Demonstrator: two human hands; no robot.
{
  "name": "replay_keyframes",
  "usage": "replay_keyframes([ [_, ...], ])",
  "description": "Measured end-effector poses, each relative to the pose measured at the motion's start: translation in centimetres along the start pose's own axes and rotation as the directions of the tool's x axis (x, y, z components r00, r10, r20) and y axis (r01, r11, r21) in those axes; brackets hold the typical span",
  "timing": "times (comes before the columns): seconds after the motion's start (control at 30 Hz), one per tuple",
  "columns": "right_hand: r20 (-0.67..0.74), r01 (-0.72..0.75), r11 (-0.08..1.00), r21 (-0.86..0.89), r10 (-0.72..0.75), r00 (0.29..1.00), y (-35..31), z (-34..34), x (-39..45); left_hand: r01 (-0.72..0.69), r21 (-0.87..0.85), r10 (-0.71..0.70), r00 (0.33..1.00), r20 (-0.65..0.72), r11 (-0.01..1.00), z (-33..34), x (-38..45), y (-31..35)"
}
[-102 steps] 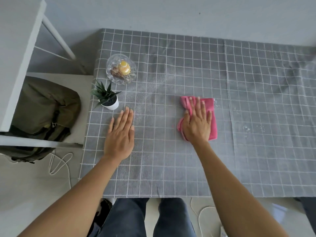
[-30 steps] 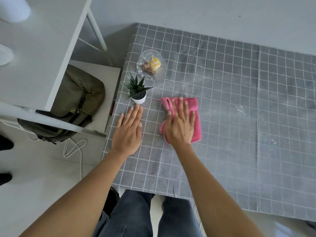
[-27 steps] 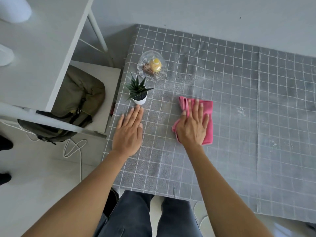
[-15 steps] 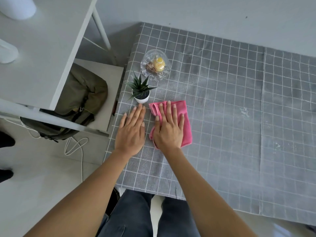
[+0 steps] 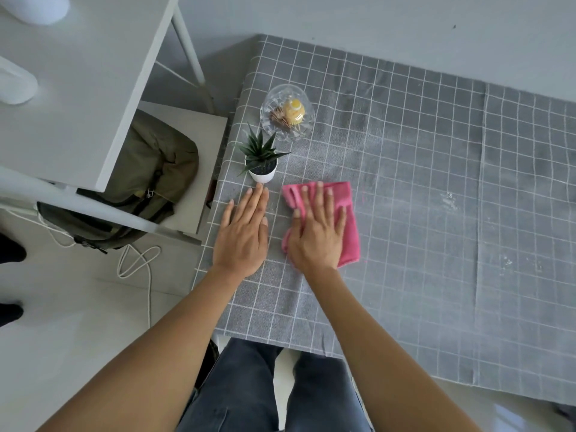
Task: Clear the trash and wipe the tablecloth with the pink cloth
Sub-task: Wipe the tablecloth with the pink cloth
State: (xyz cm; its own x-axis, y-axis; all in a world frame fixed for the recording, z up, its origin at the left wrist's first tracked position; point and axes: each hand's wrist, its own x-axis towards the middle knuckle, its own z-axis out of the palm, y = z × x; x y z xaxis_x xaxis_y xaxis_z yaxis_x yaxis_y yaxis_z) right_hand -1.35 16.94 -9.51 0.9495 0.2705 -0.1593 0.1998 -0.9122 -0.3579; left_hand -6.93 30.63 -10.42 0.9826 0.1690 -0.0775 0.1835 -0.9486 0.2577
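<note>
Now the right hand [image 5: 316, 236], flat on the pink cloth [image 5: 346, 219], has slid it slightly right of where it lay half a second ago, while the left hand [image 5: 241, 235] stays flat, fingers straight, on the grey checked tablecloth [image 5: 436, 213] at mid-frame, a white shelf [image 5: 78, 88] at upper left.

The right hand [image 5: 316, 235] covers the centre of the pink cloth [image 5: 346, 213]. The tablecloth [image 5: 436, 213] is cropped right of the cloth. Glass bowl [image 5: 286, 112] contents: too small to identify.
</note>
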Motion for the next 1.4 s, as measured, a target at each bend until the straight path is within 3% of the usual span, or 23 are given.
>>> replay_keyframes([
  [0.17, 0.002, 0.124, 0.992, 0.0, -0.124, 0.992, -0.8, 0.6, -0.8, -0.012, 0.002, 0.012, 1.0, -0.008, 1.0, -0.1, 0.0, -0.1],
  [0.33, -0.059, -0.096, 0.995, -0.03, 0.094, 0.994, 3.1, -0.6, -0.3, 0.003, -0.04, -0.004, 1.0, -0.012, 0.999, 0.0, -0.1, -0.1],
  [0.47, -0.063, -0.16, 0.987, 0.024, 0.162, 0.985, 2.2, -0.5, -0.6, 0.014, -0.031, -0.014, 1.0, -0.019, 0.999, 0.1, -0.2, -0.1],
  [0.63, 0.004, 0.049, 0.999, 0.002, -0.049, 0.999, -1.0, 1.2, -3.0, -0.002, -0.046, 0.001, 1.0, -0.025, 0.999, 0.1, -0.1, -0.2],
  [0.77, -0.007, 0.11, 0.994, -0.009, -0.11, 0.994, 0.8, 0.3, -2.5, 0.001, -0.05, -0.002, 1.0, -0.02, 0.999, 0.0, -0.1, -0.2],
  [0.9, -0.051, -0.093, 0.995, -0.041, 0.091, 0.995, 6.1, -1.9, -0.5, 0.002, -0.048, -0.002, 1.0, 0.002, 0.999, 0.1, -0.1, -0.2],
  [1.03, -0.107, -0.313, 0.95, -0.025, 0.308, 0.945, 11.2, -4.3, 1.0, 0.013, -0.027, -0.012, 1.0, 0.015, 1.0, 0.4, 0.0, -0.4],
  [1.2, -0.139, -0.393, 0.919, 0.021, 0.392, 0.909, 9.6, -3.7, 1.4, 0.024, -0.156, -0.022, 1.0, 0.01, 0.987, 0.5, 0.5, 1.6],
  [1.3, -0.113, -0.326, 0.945, 0.0, 0.324, 0.939, 8.5, -3.4, 1.4, -0.086, -0.222, 0.092, 0.996, 0.017, 0.971, 1.0, 1.8, 4.2],
  [1.4, -0.054, -0.142, 0.989, -0.042, 0.14, 0.989, 7.5, -2.9, 1.1, -0.108, -0.223, 0.113, 0.994, 0.008, 0.969, 1.3, 4.6, 6.2],
])
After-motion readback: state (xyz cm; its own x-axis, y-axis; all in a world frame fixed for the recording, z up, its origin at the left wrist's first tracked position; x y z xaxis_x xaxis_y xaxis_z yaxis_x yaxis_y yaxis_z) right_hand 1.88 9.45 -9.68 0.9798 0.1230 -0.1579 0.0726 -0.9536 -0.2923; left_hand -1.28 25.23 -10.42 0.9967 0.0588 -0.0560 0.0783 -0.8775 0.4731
